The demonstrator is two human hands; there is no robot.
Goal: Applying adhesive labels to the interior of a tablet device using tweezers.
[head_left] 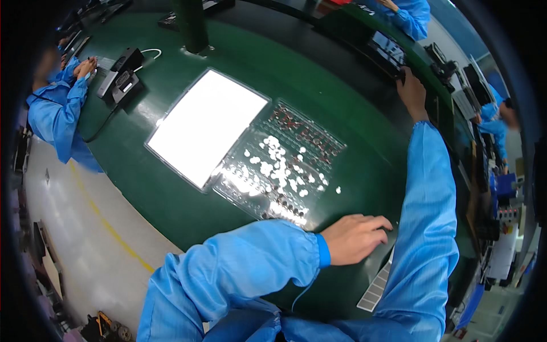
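My right arm reaches to the far right, where my right hand (411, 94) has its fingers closed at the near corner of a dark, phone-like device (390, 48) with a lit screen. My left hand (356, 238) hovers or rests low over the green table, fingers apart and slightly bent, holding nothing visible. Beside it, partly under my right sleeve, lies a strip of pale rectangular labels (375, 292). Ahead of my left hand sits a clear plastic tray (242, 191) with rows of small dark and reddish parts. Loose white pieces (273, 162) are scattered over it.
A bright white panel (208, 125) adjoins the tray on the left. Farther left stand a black desk phone (125, 82) and a seated person in blue (57, 119). A green post (191, 25) rises at the back. Other people in blue work beyond the table.
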